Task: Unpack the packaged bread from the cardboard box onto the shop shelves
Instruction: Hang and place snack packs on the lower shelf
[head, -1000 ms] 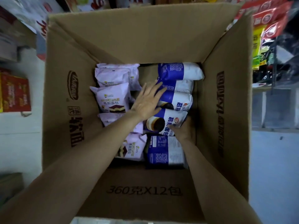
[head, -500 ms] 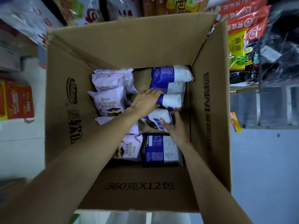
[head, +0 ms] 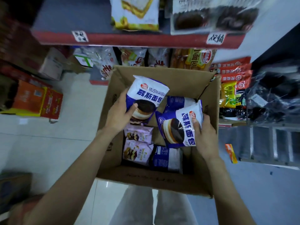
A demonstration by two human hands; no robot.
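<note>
Cardboard box (head: 164,181) stands open on the floor, pink packets (head: 138,144) inside. Above it, left hand (head: 117,115) grips one blue-and-white bread packet (head: 146,95); right hand (head: 205,135) grips another (head: 180,125).

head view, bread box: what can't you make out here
- Head view: how many packs remain in the cardboard box; the two blue-and-white bread packs held by the left hand and right hand cover them.
- Print on the box's near wall: blurred.
- Top shelf packs: cut off by the upper edge.
</note>
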